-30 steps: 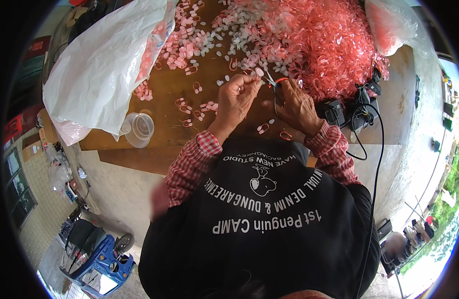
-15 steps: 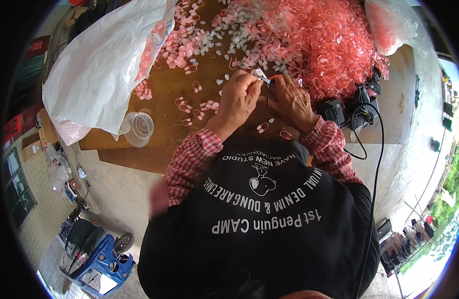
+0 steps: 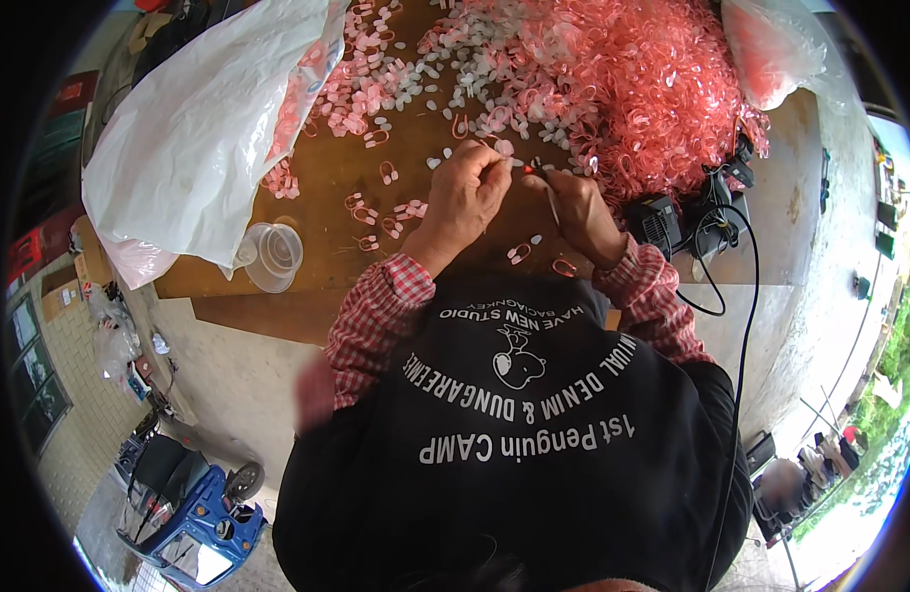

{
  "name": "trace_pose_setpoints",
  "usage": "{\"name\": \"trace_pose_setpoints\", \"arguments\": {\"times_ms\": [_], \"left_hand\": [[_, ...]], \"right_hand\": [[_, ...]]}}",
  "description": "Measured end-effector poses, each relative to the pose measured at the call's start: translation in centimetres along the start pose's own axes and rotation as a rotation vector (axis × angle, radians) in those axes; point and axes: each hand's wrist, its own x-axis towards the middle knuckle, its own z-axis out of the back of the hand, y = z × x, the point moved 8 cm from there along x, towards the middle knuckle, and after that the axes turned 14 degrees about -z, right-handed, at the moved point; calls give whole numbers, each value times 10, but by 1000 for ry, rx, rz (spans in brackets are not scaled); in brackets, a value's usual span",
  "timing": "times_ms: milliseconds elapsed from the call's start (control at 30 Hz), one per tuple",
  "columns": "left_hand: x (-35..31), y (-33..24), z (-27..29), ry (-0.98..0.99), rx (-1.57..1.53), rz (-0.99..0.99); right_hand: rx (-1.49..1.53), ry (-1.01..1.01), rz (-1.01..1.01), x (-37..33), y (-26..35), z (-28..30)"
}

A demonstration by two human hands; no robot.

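My left hand point(image 3: 463, 202) is closed in a pinch above the table, thumb against forefinger. At its fingertips shows a small pale pink plastic piece point(image 3: 503, 147). My right hand point(image 3: 585, 215) is wrapped round small scissors point(image 3: 537, 168), mostly hidden by the fingers; a bit of red and a dark part show near the thumb. A narrow gap separates the two hands. Beyond them spreads a big heap of pink looped plastic pieces point(image 3: 643, 89), with loose white oval pieces point(image 3: 472, 74) along its left side. Two pink loops point(image 3: 519, 254) lie close to my wrists.
A white plastic bag point(image 3: 208, 128) covers the table's left side, beside a clear round tub point(image 3: 274, 259). Black power adapters with cables point(image 3: 662, 222) sit right of my right hand. A clear bag point(image 3: 776, 49) stands far right on the brown table point(image 3: 317, 237).
My right hand has turned and drawn slightly back, and the scissor blades have come away from the pale piece at my left fingertips. The left hand has shifted slightly left.
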Motion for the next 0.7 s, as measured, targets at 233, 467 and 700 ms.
{"name": "trace_pose_setpoints", "arguments": {"times_ms": [233,467,700], "left_hand": [[-18,21,-9,118,-374,296],[-17,10,-12,143,-254,186],[-17,10,-17,165,-206,171]], "right_hand": [[559,206,-336,10,-3,14],[675,296,-356,15,7,9],[331,99,-130,17,10,17]]}}
